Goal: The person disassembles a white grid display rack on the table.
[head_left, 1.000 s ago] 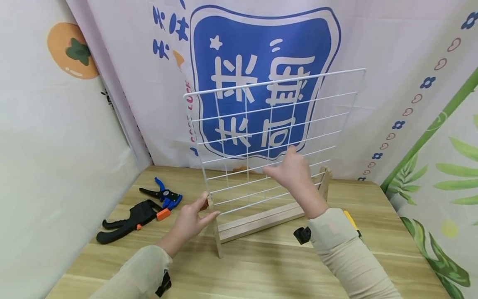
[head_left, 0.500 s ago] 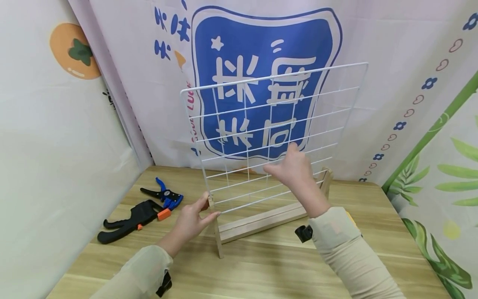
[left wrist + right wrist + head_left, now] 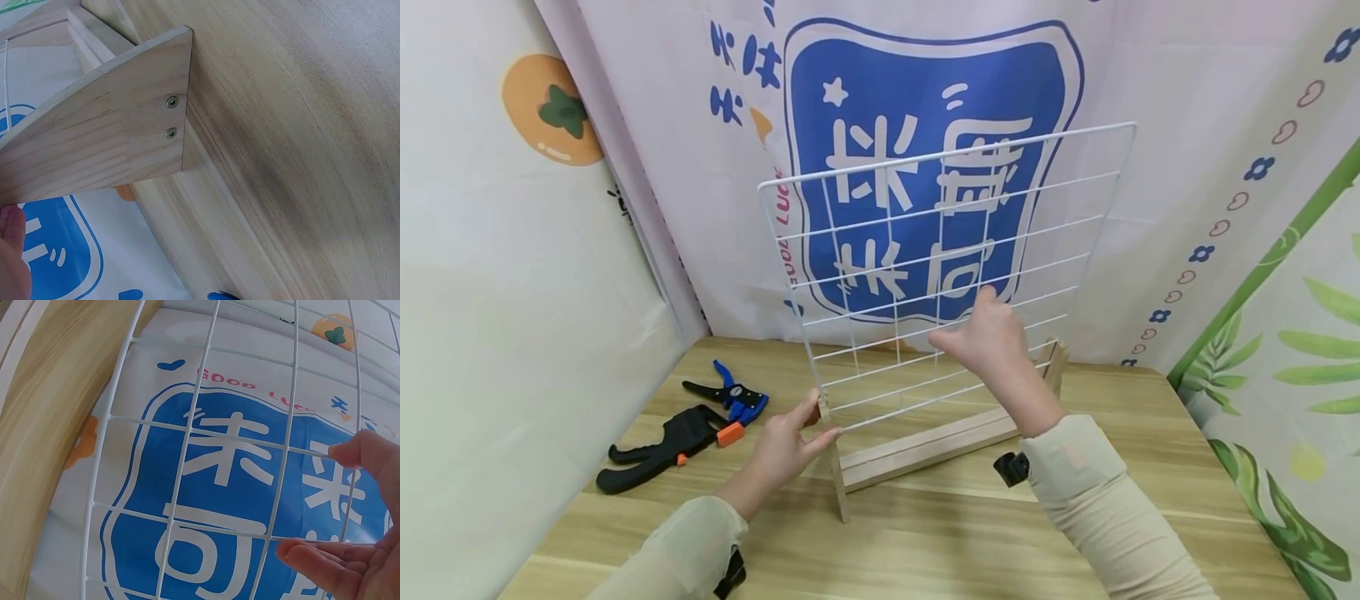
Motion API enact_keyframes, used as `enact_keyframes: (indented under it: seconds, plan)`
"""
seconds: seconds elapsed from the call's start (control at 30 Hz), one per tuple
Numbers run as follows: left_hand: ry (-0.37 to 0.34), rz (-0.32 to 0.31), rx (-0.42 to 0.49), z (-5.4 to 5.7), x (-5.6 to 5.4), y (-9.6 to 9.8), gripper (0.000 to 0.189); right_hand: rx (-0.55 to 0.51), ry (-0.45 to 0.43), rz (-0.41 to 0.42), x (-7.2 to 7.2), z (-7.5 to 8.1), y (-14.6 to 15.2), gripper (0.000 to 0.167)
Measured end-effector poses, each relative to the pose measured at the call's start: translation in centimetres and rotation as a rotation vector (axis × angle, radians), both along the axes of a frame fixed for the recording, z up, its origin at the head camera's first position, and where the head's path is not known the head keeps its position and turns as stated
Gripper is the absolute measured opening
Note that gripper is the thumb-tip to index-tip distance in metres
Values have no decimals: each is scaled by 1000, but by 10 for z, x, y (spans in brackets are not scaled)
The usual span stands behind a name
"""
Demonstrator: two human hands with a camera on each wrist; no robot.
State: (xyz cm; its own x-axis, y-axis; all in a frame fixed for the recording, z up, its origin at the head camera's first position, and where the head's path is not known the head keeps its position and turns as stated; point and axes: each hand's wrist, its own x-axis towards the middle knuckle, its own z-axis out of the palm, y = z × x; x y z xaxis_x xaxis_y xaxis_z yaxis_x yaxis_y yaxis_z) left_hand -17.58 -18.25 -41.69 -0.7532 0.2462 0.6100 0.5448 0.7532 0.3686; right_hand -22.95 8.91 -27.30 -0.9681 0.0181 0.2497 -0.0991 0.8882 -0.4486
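The white wire grid (image 3: 943, 267) stands tilted above the wooden stand (image 3: 925, 442), mid-table. The right hand (image 3: 988, 337) pinches its lower wires; the left hand (image 3: 786, 442) apparently grips the stand's left upright. Pliers (image 3: 730, 392) lie near the left edge.

Both arms reach forward in light sleeves. The left hand (image 3: 786, 446) sits low and near, thumb up and fingers stretched out to the right. The right hand (image 3: 988, 337) is raised higher and farther, wrist bent, fingers curled in a pinch.
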Motion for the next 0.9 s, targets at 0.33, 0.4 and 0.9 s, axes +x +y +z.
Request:
enact_keyframes:
  seconds: [0.33,0.4,0.9]
  plan:
    - [47,-10,-3,-2,-3,0,50,11,14,-5,-1,4,0,89]
    - [39,-9,3,-3,-3,0,50,11,7,-5,-1,5,0,89]
    - [33,-1,9,-3,-2,0,52,4,-1,-3,0,10,-1,88]
